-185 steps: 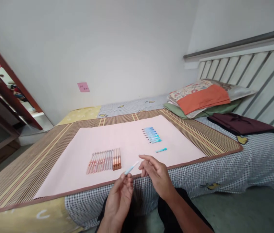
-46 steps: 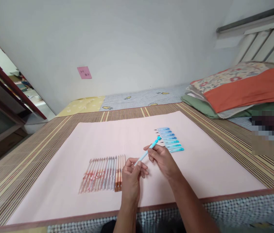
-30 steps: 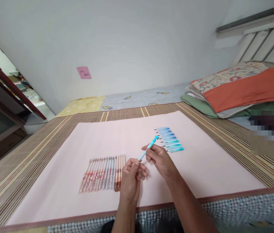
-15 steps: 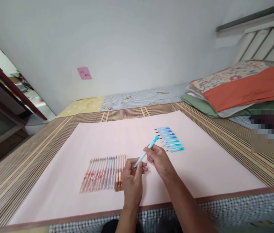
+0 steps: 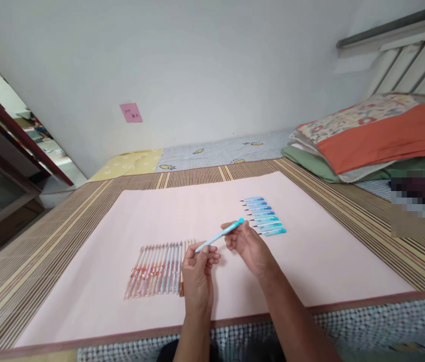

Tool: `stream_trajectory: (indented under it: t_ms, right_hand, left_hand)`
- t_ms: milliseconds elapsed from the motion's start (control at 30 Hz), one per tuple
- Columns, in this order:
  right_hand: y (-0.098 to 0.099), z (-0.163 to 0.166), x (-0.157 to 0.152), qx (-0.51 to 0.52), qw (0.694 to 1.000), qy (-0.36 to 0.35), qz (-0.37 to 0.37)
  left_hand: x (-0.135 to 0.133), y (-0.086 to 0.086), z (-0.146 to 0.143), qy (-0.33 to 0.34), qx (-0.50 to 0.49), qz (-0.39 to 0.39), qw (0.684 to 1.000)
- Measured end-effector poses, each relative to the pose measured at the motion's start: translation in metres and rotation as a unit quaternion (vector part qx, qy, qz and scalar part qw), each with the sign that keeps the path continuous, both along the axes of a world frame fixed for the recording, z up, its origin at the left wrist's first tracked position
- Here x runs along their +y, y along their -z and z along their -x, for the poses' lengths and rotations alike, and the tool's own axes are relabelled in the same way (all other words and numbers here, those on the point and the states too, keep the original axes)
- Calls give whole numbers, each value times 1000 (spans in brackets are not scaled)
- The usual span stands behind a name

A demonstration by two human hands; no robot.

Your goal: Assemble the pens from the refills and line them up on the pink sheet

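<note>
My left hand (image 5: 198, 266) pinches the pale lower end of a slim pen (image 5: 212, 239) between thumb and fingers. The pen slants up to the right, ending in a bright turquoise tip. Beside that upper end is my right hand (image 5: 248, 246), its fingers loosely apart and its thumb off the barrel; whether a finger touches the pen is hard to see. Behind the right hand lies a column of blue and turquoise pencils (image 5: 263, 219), dark points facing left. Left of my left hand, several pale pens with reddish and grey patterns (image 5: 154, 271) lie side by side; the hand hides some brown-ended ones.
A large pale pink sheet (image 5: 92, 261) lies under everything on a striped bamboo mat (image 5: 62, 241). Folded bedding with an orange panel (image 5: 393, 136) is piled at the back right. A pink note (image 5: 131, 112) is stuck to the wall (image 5: 212, 65).
The pen has swung to a flatter slant. My left hand has shifted slightly left with its lower end, while my right hand's fingers have loosened from the barrel near the turquoise end.
</note>
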State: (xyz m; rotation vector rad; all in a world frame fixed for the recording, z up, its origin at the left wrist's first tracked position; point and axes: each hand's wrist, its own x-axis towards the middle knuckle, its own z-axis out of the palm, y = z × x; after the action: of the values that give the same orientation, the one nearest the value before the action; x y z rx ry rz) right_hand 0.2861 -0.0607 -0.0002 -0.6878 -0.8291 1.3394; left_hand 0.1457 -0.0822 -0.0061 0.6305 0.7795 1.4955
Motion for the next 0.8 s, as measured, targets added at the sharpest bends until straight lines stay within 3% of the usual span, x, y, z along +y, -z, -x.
stream_trajectory:
  t_ms: [433,633,800]
  right_hand:
    - [3,-11,2,27,998,24,44]
    - [1,-2,-4,-45,998,-16,40]
    - [5,2,0,-86,996,13,14]
  left_hand:
    - [-1,1,0,-7,2,-2,1000]
    - [-1,0,0,24,-29,35,999]
    - [-1,-1,0,34,-31,40,998]
